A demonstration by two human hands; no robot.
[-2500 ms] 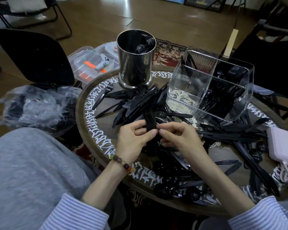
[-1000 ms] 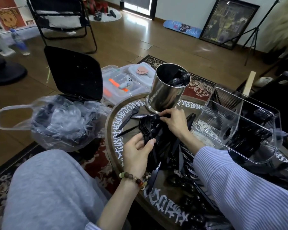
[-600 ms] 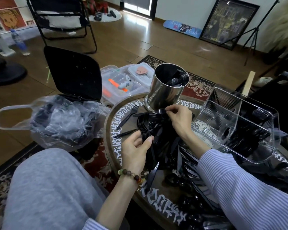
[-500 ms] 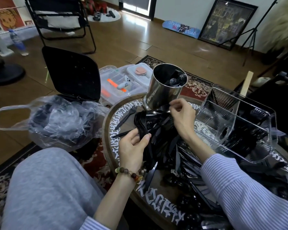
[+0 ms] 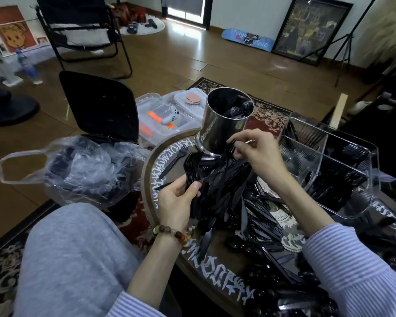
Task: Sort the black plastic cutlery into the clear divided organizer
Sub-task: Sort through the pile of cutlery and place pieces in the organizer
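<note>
Forks (image 5: 191, 168) near table edge (image 5: 146, 179)

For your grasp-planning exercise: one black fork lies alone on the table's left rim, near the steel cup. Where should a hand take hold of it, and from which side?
Grip the lone fork by its handle, probably near the middle, coming from above on the table's left edge. It lies flat, tines pointing toward the steel cup, and its slim handle runs clear of the pile, so a thumb-and-finger pinch across it fits.

Steel cup (image 5: 224, 124), plastic bag (image 5: 82, 170)
</note>
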